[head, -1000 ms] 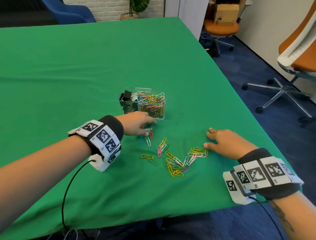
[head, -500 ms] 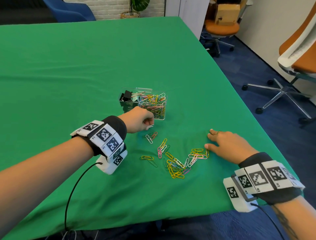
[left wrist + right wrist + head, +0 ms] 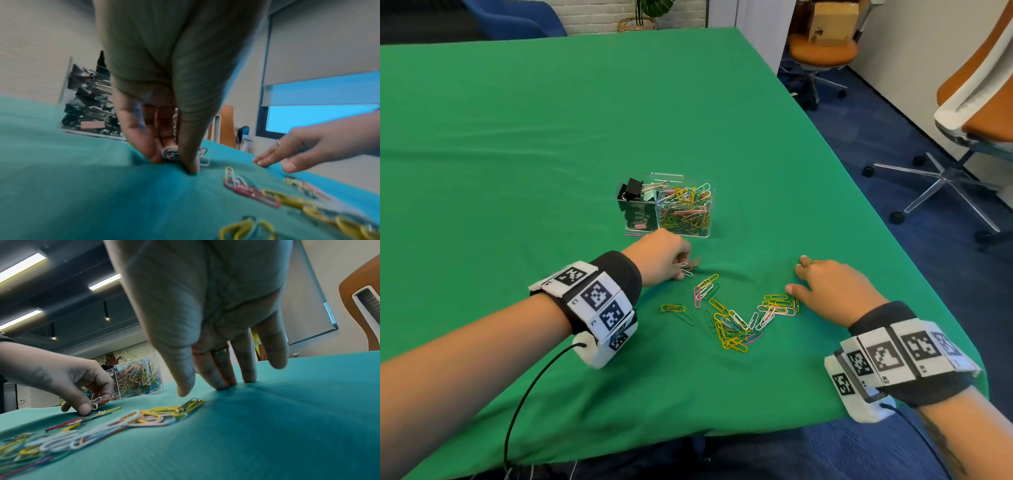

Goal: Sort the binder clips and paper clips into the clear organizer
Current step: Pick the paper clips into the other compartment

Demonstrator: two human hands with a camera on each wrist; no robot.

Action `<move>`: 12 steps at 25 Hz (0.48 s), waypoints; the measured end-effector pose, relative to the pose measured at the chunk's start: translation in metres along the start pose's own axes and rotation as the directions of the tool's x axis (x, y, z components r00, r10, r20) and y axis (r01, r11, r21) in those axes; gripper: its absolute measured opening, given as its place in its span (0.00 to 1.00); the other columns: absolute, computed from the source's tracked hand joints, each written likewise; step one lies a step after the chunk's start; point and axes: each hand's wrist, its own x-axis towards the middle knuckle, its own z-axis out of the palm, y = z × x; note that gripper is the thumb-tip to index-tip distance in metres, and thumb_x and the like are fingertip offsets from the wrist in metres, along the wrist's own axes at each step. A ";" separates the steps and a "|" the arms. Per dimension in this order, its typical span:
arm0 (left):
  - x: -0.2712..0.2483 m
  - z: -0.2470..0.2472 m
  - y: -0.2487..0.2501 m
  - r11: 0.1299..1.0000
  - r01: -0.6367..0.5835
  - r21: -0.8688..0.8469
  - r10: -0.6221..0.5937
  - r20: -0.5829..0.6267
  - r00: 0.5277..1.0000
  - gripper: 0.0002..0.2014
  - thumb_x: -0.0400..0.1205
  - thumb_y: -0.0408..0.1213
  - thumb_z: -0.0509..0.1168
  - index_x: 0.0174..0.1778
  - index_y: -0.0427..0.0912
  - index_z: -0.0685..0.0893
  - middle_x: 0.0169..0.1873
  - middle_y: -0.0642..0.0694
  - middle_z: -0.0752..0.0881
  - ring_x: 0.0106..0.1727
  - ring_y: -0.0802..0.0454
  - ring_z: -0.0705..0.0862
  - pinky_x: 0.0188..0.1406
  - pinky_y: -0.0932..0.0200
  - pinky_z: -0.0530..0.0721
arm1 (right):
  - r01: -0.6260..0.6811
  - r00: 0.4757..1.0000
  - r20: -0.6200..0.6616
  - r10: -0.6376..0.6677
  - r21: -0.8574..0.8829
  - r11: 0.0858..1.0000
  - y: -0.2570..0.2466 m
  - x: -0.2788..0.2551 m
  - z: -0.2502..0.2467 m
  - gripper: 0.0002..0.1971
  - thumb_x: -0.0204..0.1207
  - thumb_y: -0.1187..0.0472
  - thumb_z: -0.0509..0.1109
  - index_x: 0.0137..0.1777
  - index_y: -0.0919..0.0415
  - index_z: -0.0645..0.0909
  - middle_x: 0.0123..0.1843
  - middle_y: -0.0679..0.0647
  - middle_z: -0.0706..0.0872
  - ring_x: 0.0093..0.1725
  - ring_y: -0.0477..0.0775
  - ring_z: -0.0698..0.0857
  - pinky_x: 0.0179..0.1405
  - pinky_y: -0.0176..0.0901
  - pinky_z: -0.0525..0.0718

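Nearest me on the green tablecloth (image 3: 517,137) I see the loose paper clips (image 3: 736,322) scattered between my hands, with my right hand (image 3: 825,291) just beside their right end, fingers straight and tips pressing the cloth, grasping nothing. A little further out my left hand (image 3: 661,257) has its fingers curled down, pinching a few white and red clips (image 3: 688,267) against the cloth. Beyond it stands the clear organizer (image 3: 666,205), its left compartment holding black binder clips (image 3: 631,193) and its right compartment heaped with coloured paper clips (image 3: 685,209)
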 end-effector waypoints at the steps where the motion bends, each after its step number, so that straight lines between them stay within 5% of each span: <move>1: 0.000 -0.001 -0.001 1.000 0.002 -0.014 -0.002 -0.003 1.000 0.10 0.75 0.36 0.71 0.48 0.36 0.83 0.42 0.41 0.85 0.42 0.49 0.78 0.44 0.58 0.77 | 0.002 1.000 -0.002 -0.002 0.003 1.000 0.001 0.000 0.000 0.21 0.81 0.47 0.56 0.61 0.63 0.77 0.75 0.57 0.73 0.67 0.62 0.80 0.62 0.52 0.79; 7: -0.009 -0.027 0.001 0.963 0.038 -0.267 -0.055 -0.058 0.997 0.08 0.74 0.35 0.72 0.45 0.36 0.84 0.34 0.48 0.80 0.27 0.62 0.73 0.18 0.81 0.71 | 0.014 1.000 -0.011 -0.013 0.010 1.000 0.002 0.001 0.000 0.20 0.82 0.47 0.56 0.59 0.64 0.77 0.74 0.56 0.74 0.65 0.61 0.81 0.59 0.51 0.79; 9: -0.006 -0.051 0.002 0.960 0.017 -0.280 -0.078 -0.211 0.974 0.08 0.73 0.36 0.73 0.44 0.37 0.84 0.34 0.48 0.81 0.29 0.57 0.76 0.24 0.80 0.74 | 0.018 1.000 -0.011 -0.018 0.009 1.000 0.002 0.001 0.000 0.20 0.82 0.47 0.56 0.59 0.63 0.77 0.74 0.56 0.74 0.64 0.61 0.81 0.58 0.51 0.79; 12: 0.009 -0.086 0.004 0.985 0.075 -0.155 -0.136 -0.426 0.894 0.09 0.73 0.42 0.72 0.45 0.43 0.85 0.40 0.49 0.85 0.41 0.48 0.81 0.46 0.59 0.80 | 0.025 1.000 -0.019 -0.025 -0.001 1.000 0.002 0.001 0.000 0.21 0.82 0.47 0.56 0.63 0.63 0.76 0.77 0.55 0.71 0.67 0.60 0.80 0.61 0.50 0.79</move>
